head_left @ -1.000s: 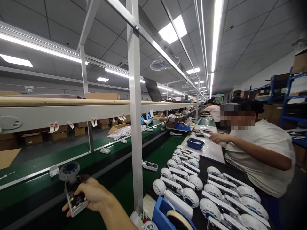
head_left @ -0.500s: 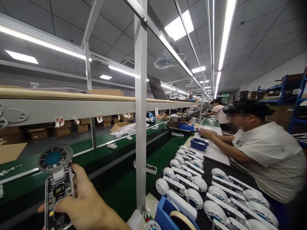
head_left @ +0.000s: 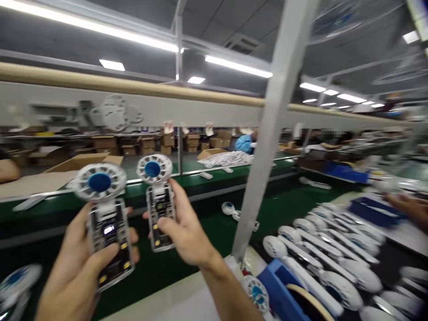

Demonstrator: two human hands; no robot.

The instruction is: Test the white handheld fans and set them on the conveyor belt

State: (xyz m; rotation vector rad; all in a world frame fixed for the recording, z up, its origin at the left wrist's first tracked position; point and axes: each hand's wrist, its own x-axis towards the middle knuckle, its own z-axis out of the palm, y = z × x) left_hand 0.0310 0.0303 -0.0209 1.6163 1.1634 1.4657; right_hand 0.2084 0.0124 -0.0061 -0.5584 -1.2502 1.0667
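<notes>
My left hand (head_left: 75, 263) is closed around a white handheld fan (head_left: 109, 232) with a round slotted head and blue centre. Its handle is uncovered, so the dark circuit board shows, with a small lit display and yellow squares. My right hand (head_left: 189, 227) grips a second handheld fan (head_left: 160, 214) of the same kind, its thumb lying on the board. Both fans are held upright, side by side, above the green conveyor belt. The two do not touch.
Rows of white fans (head_left: 334, 240) lie on a black surface at right, beside a blue tape dispenser (head_left: 284, 290). A metal post (head_left: 274, 120) stands right of my hands. Another person's hand (head_left: 408, 207) shows at the right edge. A fan (head_left: 230, 208) lies on the belt.
My view has swung left. My left hand has come into view with a fan in it. My right hand, still holding its fan, now appears farther right.
</notes>
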